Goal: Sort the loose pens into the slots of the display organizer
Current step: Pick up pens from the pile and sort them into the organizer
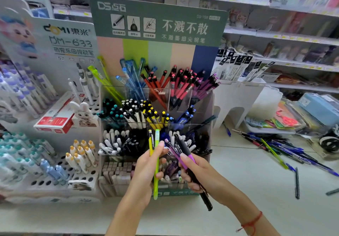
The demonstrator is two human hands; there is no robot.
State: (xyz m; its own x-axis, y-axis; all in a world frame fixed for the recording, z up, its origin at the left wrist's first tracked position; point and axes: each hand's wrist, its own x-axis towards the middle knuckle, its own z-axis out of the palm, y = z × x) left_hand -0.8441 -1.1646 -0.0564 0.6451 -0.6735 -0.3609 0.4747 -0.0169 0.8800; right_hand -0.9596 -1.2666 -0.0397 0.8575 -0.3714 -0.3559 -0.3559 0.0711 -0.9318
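Left hand (146, 169) grips green pen (156, 164) and yellow pen (150, 145); right hand (197, 173) grips purple pen (176, 153) and black pen (190, 166), both before organizer (156, 116). Loose pens (286, 149) lie near table's right edge. Advice: match each colour to its slot, insert singly.

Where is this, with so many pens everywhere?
Most likely a stationery shop. A tall pen display sorts pens by colour under a printed brand sign, and the shelves behind carry yellow price tags and packaged goods.
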